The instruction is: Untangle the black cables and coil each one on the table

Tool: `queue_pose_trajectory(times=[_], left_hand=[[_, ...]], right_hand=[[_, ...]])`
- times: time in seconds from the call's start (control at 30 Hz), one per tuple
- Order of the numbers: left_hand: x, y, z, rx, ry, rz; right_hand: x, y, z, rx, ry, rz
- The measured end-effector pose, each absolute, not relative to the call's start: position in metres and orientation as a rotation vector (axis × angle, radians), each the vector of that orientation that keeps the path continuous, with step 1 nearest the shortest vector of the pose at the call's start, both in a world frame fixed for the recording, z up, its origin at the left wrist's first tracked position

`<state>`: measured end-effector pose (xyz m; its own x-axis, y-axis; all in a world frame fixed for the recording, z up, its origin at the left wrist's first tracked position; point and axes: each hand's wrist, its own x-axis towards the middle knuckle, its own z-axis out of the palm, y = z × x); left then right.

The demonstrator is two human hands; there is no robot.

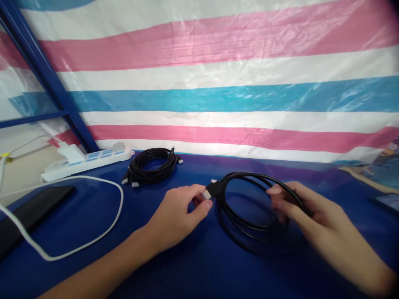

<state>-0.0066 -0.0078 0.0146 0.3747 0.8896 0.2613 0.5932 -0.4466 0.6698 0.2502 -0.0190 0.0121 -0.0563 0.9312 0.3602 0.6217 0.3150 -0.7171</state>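
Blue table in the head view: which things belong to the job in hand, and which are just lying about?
In the job: black cable loops in the right hand; the plug at the left hand; probably the coiled black cables.

Seemingly just lying about: white power strip; white cable; flat black object at left; dark item at right.

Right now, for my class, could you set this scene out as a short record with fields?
Left hand: fingers at the metal-tipped connector of a loosely coiled black cable; exact contact unclear
Right hand: holds that cable's right side
Beyond left hand: separate black cable bundle
Left side: white power strip, looped white cord
Surface: blue tabletop
Backdrop: striped plastic sheet
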Motion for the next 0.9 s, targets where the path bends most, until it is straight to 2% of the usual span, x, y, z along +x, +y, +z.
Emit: queue_pose_trajectory(times=[0.13, 0.3, 0.37, 0.43, 0.6, 0.9], left_hand=[[-0.009, -0.011, 0.014, 2.533, 1.207, 0.874], [-0.005, -0.017, 0.007, 2.797, 1.005, 1.032], [0.001, -0.021, 0.005, 2.885, 0.940, 1.102], [0.008, -0.025, 0.002, 2.954, 0.887, 1.135], [0.014, -0.030, -0.003, 3.032, 0.834, 1.123], [0.008, -0.024, 0.000, 2.992, 0.811, 0.788]], right_hand=[[0.260, -0.019, 0.007, -1.345, -1.891, 0.255], [0.248, -0.028, 0.009, -1.073, -2.281, -0.534], [0.235, -0.032, 0.011, -0.901, -2.355, -0.737], [0.224, -0.036, 0.011, -0.805, -2.408, -0.730], [0.216, -0.039, 0.004, -0.810, -2.452, -0.469], [0.222, -0.037, -0.003, -0.922, -2.491, -0.152]])
